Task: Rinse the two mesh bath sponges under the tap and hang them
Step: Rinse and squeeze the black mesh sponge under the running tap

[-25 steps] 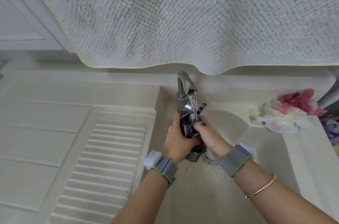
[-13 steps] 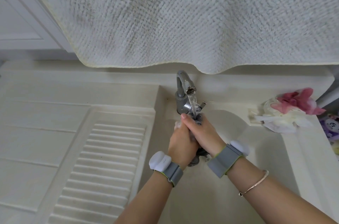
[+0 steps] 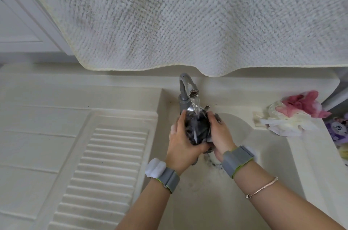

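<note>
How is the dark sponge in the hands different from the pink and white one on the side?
The dark sponge is grey-black; the pink and white sponge is pale and bright. The dark one is squeezed between both hands under the running tap; the pink and white one lies untouched on the sink's ledge. Both look like scrunched mesh.

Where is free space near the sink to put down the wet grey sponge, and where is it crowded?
Free: the ribbed drainboard left of the sink basin, and the flat counter beyond it. Crowded: the right ledge, where the pink and white sponge lies, and under the tap, where left hand and right hand hold the grey sponge.
</note>
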`<state>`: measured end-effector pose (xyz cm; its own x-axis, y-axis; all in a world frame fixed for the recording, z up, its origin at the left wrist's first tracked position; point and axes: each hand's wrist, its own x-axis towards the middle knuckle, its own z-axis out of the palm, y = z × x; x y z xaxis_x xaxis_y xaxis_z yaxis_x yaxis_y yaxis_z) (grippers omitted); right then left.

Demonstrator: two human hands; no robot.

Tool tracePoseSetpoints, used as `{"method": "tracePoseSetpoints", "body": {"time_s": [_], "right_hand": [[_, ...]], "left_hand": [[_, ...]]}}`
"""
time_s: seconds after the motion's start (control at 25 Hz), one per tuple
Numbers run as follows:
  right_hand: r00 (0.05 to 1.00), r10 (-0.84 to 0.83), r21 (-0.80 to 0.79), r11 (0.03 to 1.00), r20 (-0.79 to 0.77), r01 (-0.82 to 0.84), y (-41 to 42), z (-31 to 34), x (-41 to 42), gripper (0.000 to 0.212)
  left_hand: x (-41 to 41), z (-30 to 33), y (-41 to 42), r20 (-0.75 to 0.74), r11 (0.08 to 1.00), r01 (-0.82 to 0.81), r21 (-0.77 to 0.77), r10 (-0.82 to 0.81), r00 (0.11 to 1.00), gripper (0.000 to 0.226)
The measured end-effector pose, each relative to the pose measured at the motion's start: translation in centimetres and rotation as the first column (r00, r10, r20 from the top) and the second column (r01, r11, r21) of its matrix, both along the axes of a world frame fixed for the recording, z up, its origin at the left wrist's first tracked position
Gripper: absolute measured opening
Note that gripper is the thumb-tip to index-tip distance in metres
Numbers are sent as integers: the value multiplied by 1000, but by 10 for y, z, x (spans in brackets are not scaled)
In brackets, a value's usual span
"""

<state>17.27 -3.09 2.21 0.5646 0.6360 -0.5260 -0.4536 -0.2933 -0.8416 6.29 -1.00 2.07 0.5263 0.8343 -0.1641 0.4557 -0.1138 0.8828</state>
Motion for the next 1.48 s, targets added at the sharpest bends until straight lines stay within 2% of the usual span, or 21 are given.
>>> {"method": "tracePoseSetpoints", "body": {"time_s": [0.08,0.12,0.2,0.28,0.4,0.44,0.52,0.56,0.64,0.68,0.76,0.84,1.0,1.08,1.16,1.2,1.28,1.32,1.36,1.44,1.48], "right_hand": [[991,22,36,999,-130,-17,-3,3,-2,21],[990,91,25,996,-105,-89,-4,4,-3,17],[967,236,-65,971,100,-230,-5,2,-4,15],[950,219,-116,974,223,-197,-8,7,-1,18],[993,79,24,996,89,-81,-14,15,1,34],[990,112,70,991,83,-118,-16,17,-2,48],[913,321,30,941,250,-338,-19,14,-10,70],[847,406,-47,908,344,-416,-19,10,-13,70],[792,405,-156,913,458,-377,-16,9,-16,50],[795,363,-171,931,486,-321,-14,10,-17,42],[801,326,-176,945,502,-274,-10,12,-17,44],[795,331,-182,944,509,-276,-5,11,-17,44],[802,306,-181,952,513,-248,-3,12,-14,27],[776,312,-195,950,549,-244,-2,10,-12,26],[805,305,-190,952,509,-241,-1,8,-10,29],[811,306,-200,951,498,-236,0,7,-8,32],[857,244,-186,967,455,-176,0,5,-5,31],[906,165,-128,984,389,-124,0,5,-4,29],[952,89,-55,996,293,-76,-1,5,-4,26],[994,27,66,997,106,-34,-3,7,-4,21],[997,40,103,994,64,-46,-5,7,-5,18]], "left_hand": [[-2,-8,2,155,971,-14,-240,52,986,102],[-2,-8,2,156,968,-45,-247,86,984,91],[-2,-4,4,73,984,-133,-121,142,987,64],[-2,0,8,-2,992,-124,-30,124,992,50],[5,2,13,-157,996,-56,72,67,985,36],[8,0,13,-212,992,-45,115,69,975,30],[13,-2,10,-307,983,-22,184,79,948,25],[15,-2,7,-293,985,-22,169,71,953,28],[20,-1,2,-277,986,40,163,7,961,36],[21,4,-1,-306,972,77,222,-5,952,35],[24,8,-2,-312,943,60,328,48,949,32],[26,7,-1,-317,952,16,304,86,945,32],[24,8,-5,-370,965,13,261,88,925,26],[21,11,-8,-325,973,0,231,77,942,20],[17,9,-8,-291,978,7,211,55,955,23],[15,7,-7,-247,980,0,199,50,968,29],[7,2,-1,-142,984,-17,180,43,989,59],[2,-1,3,-94,991,-34,128,47,994,76],[-2,-2,7,-30,1000,-24,2,24,999,86],[-6,-5,10,213,949,104,-298,-40,976,81],[-8,-9,10,281,923,156,-351,-56,958,76]]}}
